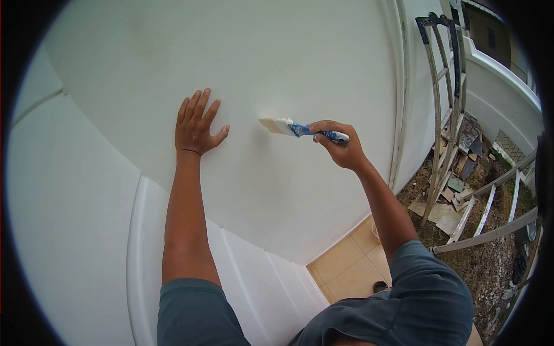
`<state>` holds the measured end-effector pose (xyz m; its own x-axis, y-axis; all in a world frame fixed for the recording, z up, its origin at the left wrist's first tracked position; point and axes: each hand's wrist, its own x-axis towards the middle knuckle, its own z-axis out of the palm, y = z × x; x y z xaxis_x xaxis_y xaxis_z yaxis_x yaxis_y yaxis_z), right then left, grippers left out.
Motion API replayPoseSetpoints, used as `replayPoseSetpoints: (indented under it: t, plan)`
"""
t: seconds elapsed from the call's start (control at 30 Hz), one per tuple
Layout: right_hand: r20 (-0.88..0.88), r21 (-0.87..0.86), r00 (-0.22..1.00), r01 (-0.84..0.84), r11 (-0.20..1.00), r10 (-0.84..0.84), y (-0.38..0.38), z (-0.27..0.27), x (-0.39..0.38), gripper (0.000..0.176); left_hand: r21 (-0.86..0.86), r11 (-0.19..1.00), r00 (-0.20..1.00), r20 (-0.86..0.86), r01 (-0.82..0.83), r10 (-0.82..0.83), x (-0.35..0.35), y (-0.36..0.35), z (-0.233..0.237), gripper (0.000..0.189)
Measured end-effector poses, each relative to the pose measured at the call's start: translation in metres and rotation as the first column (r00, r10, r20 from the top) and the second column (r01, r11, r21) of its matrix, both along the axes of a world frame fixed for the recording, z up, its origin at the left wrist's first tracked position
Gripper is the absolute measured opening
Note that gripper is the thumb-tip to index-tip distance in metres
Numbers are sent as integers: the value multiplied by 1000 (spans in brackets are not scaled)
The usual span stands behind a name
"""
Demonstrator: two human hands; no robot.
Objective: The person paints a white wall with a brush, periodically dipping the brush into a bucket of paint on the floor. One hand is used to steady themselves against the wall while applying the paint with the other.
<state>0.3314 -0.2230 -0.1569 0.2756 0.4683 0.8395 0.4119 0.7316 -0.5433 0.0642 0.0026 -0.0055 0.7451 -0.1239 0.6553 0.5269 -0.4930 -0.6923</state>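
Observation:
Flat against the pale wall (pixel 242 190), my left hand (pixel 197 126) has its fingers spread and holds nothing. To its right, my right hand (pixel 340 145) grips a paintbrush (pixel 297 129) by its blue, paint-spattered handle. The brush points left, and its pale bristles are right at the wall surface, between the two hands. White paint coats the ferrule area and the end of the handle. Small white specks show on the back of my left hand.
A paint-marked ladder (pixel 434 86) stands at the right, with more rungs (pixel 487 210) lower down. Beneath it, broken tiles and rubble (pixel 456 190) lie on bare ground. Tan floor tiles (pixel 346 259) show below, and white moulded panelling (pixel 151 230) runs along the left.

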Motion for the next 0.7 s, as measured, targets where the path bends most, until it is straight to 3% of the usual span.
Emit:
replayPoseSetpoints:
  t: [0.07,0.13,0.23,0.27,0.3,0.33,0.37,0.43,0.53,0.57,0.6,0.63,0.67,0.7]
  plan:
    - [-373,37,887,307,951,-272,16,-11,39,12,-14,1000,1000,-1,-6,6,0,-3,0,62]
    - [-496,102,618,739,666,-609,21,-13,70,12,-14,1000,1000,4,3,-3,1,-3,3,62]
    - [-337,141,333,943,303,-881,23,-19,73,14,-19,1000,1000,10,13,-13,0,-3,1,62]
    - [-310,162,516,856,490,-799,26,-22,62,14,-24,1000,1000,9,6,-6,0,-4,2,62]
    - [-284,124,716,687,716,-638,24,-20,40,13,-28,1000,1000,6,2,-2,0,-4,2,62]
    - [-162,113,872,481,869,-462,21,-18,18,14,-22,1000,1000,10,2,-2,0,-4,1,62]
    - [9,98,956,291,952,-293,13,-14,-5,15,-14,1000,1000,10,3,-2,0,-3,0,62]
    - [94,26,995,-30,999,27,-7,-6,-33,16,-2,1000,1000,8,2,-2,1,-2,2,62]
    - [63,-75,990,-119,990,124,-14,1,-22,16,-8,1000,1000,10,-10,10,0,-2,0,63]
    - [8,-51,998,-68,996,69,-11,2,-11,14,-12,1000,1000,9,-15,15,0,-4,1,63]
    - [-48,-80,995,79,994,-83,-4,-1,4,14,-17,1000,1000,7,-19,19,0,-5,1,63]
    - [-179,25,962,214,977,-206,10,-12,26,12,-16,1000,1000,7,-12,12,0,-5,0,63]
    - [-396,4,876,300,954,-274,14,-19,44,12,-13,1000,1000,8,-4,4,0,-4,-1,63]
    - [-498,22,760,492,870,-418,17,-22,54,12,-5,1000,1000,14,3,-3,0,-3,1,63]
